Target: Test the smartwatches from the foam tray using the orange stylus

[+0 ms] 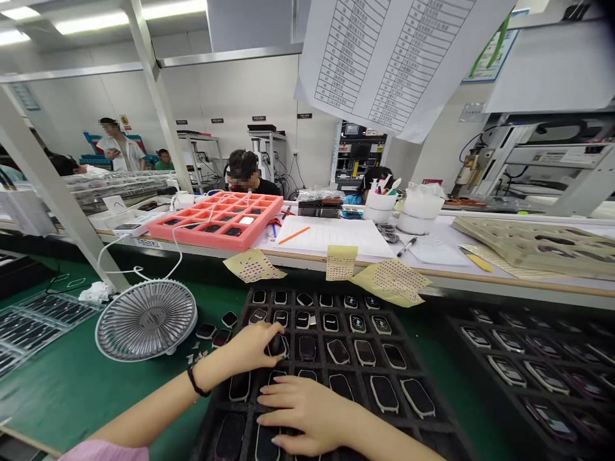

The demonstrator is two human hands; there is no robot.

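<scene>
A black foam tray (pixel 321 366) holds rows of smartwatch cases in its square pockets; some screens are lit, others dark. Reaching in from the left, my left hand (pixel 254 346) has its thumb and fingers closed around the edges of a smartwatch (pixel 277 346) in a left-side pocket. My right hand (pixel 312 413) lies over the nearer rows, palm down with its fingers stretched apart, partly covering a dark watch (pixel 268 443). Just left of the tray, a few loose watches (pixel 221 338) lie on the green mat (pixel 62 390) beside small scraps.
A grey round fan (pixel 148 318) stands on the left. Another dark tray of watches (pixel 533 365) is at right. On the shelf ahead are a pink foam tray (pixel 216 221), papers (pixel 331 235), pen pots (pixel 381 206) and a beige tray (pixel 538 246). Other people sit or stand beyond.
</scene>
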